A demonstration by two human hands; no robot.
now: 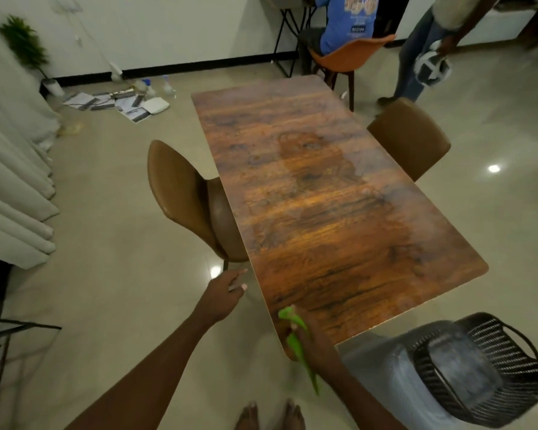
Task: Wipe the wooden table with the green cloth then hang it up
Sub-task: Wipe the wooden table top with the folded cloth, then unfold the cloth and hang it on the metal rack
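Observation:
The long wooden table runs away from me, its top glossy with damp-looking patches. My right hand grips the bunched green cloth at the table's near left corner, with a strip of cloth hanging down past the edge. My left hand hovers just left of the table's long edge, fingers relaxed and holding nothing.
A brown chair is tucked at the table's left side, another brown chair at the right. A black mesh basket sits on a grey surface near right. Papers litter the far floor. Two people are at the far end.

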